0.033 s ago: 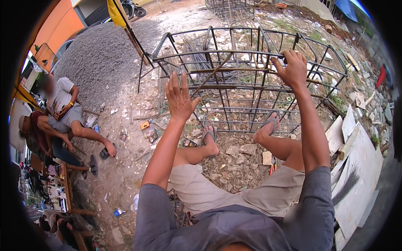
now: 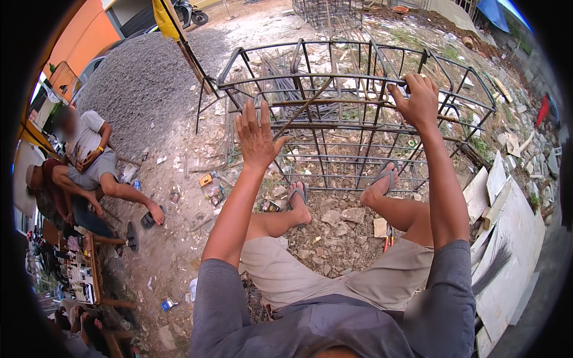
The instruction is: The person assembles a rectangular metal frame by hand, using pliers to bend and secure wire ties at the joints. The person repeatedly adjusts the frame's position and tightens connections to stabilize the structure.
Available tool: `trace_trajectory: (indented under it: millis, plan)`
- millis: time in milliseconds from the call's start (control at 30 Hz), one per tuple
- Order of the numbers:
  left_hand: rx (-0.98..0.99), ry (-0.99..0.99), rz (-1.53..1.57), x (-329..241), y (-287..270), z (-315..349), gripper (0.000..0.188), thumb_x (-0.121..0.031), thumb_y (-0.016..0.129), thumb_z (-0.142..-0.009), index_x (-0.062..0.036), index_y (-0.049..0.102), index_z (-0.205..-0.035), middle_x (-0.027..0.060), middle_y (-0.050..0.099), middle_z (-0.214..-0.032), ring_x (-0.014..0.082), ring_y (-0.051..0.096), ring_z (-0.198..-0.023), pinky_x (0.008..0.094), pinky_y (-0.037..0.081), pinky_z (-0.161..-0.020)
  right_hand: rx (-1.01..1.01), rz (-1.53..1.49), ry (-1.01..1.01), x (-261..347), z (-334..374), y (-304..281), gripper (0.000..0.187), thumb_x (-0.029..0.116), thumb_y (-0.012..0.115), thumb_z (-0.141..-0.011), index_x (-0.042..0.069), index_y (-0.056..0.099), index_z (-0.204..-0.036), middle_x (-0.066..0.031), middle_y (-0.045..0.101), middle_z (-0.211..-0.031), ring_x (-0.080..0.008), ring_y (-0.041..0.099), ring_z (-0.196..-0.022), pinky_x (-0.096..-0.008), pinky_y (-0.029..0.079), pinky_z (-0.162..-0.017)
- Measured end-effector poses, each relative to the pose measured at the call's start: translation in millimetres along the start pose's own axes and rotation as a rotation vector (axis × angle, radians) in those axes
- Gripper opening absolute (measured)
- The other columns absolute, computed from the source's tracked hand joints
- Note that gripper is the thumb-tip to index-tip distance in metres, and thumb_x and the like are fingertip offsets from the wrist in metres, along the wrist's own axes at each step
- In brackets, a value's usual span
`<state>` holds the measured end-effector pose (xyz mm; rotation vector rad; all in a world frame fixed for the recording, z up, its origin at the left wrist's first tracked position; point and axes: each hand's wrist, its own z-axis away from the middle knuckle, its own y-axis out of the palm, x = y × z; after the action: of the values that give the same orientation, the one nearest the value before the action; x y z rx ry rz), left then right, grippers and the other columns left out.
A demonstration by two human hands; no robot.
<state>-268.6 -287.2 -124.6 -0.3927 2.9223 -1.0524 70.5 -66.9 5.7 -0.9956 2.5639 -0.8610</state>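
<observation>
A rebar cage (image 2: 370, 126) of dark steel bars and bent stirrups stands on the ground in front of me, between and beyond my feet. My right hand (image 2: 419, 102) curls its fingers and thumb around the upper near bar, right of the middle. At the left end, my left hand (image 2: 256, 137) is stretched out with the thumb apart, against or just in front of the bars; whether the palm touches steel is hidden. A thin rod (image 2: 304, 106) slants across the cage near that hand. Pliers with red handles (image 2: 389, 238) lie by my right foot.
More steel bars (image 2: 280, 89) lie behind the cage. A gravel heap (image 2: 143, 83) and a pole with yellow cloth (image 2: 170, 21) rise at far left. Two people (image 2: 89, 143) sit at left. Pale boards (image 2: 507, 250) lean at right. Stones and litter cover the ground.
</observation>
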Motion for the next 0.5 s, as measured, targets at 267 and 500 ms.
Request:
trace_trajectory:
  millis: [267,500]
  plan:
    - [-0.159,0.103,-0.052,46,-6,-40,0.093,-0.009,0.071,-0.076,-0.0112,0.035,-0.161,0.0163,0.040,-0.150,0.0362,0.038,-0.142,0.0513,0.031,-0.119,-0.123,0.014,-0.069,-2,12,0,0.029,0.034,0.080,-0.086,0.010,0.069,-0.099,-0.0075,0.064,-0.094,-0.0301,0.060,-0.094,-0.0442,0.042,-0.096]
    - [-0.069,0.355,0.113,38,-1,-44,0.062,-0.025,0.079,-0.086,-0.0142,0.056,-0.142,0.0167,0.041,-0.156,0.0345,0.039,-0.144,0.0503,0.034,-0.117,-0.138,0.051,-0.033,5,7,5,0.030,0.034,0.080,-0.086,0.010,0.069,-0.100,-0.0074,0.064,-0.096,-0.0301,0.059,-0.097,-0.0453,0.041,-0.098]
